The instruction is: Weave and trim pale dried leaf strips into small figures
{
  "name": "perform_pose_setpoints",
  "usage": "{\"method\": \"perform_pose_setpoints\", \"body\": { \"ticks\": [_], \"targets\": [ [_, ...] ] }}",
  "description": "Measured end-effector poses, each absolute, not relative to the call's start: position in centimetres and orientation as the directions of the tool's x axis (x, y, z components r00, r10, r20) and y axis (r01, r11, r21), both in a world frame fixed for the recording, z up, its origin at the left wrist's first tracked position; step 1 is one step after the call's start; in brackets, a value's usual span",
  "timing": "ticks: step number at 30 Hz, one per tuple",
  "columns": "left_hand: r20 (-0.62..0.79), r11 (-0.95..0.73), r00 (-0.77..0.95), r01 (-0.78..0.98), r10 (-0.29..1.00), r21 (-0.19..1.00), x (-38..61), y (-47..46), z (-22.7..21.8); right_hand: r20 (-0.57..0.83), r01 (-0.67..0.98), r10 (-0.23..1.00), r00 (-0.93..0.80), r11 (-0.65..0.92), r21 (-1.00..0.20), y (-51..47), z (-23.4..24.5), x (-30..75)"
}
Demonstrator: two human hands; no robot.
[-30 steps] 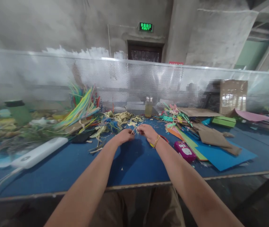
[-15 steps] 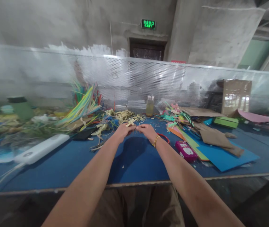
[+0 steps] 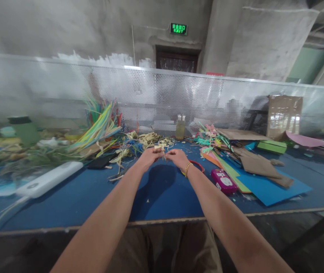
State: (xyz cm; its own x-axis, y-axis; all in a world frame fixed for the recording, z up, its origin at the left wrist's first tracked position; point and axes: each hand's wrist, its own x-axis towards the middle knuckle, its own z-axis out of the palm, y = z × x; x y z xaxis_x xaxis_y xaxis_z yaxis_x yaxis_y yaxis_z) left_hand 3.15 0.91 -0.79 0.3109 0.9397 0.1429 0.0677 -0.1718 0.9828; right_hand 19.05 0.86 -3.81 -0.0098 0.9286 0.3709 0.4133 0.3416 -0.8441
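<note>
The left hand (image 3: 150,158) pinches a pale strip (image 3: 159,146) above the table (image 3: 164,201); the right hand (image 3: 178,158) is beside it, its grip too small to tell. Beyond lie pale scraps (image 3: 150,139) and a bottle (image 3: 180,129).

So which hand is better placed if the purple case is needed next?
Probably the right hand: the purple case lies nearer it, on the same side. The left hand would have to cross over. Both are at the small pale piece, though.
</note>
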Motion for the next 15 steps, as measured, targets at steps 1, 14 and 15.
{"method": "perform_pose_setpoints", "body": {
  "ticks": [1, 14, 15],
  "targets": [
    [0.145, -0.179, 0.324, 0.077, 0.935, 0.981, 3.1, 0.9, -0.8, 0.369, 0.408, 0.929, 0.0, 0.337, -0.848, 0.9, -3.8, 19.0],
    [0.194, -0.273, 0.364, 0.178, 0.911, 0.946, 2.8, 1.3, -1.3, 0.318, 0.437, 0.948, 0.017, 0.279, -0.855, -0.4, -2.4, 18.7],
    [0.188, -0.27, 0.381, 0.173, 0.905, 0.947, 2.8, 1.3, -1.2, 0.31, 0.442, 0.951, 0.017, 0.271, -0.855, -0.5, -2.3, 18.7]
  ]
}}
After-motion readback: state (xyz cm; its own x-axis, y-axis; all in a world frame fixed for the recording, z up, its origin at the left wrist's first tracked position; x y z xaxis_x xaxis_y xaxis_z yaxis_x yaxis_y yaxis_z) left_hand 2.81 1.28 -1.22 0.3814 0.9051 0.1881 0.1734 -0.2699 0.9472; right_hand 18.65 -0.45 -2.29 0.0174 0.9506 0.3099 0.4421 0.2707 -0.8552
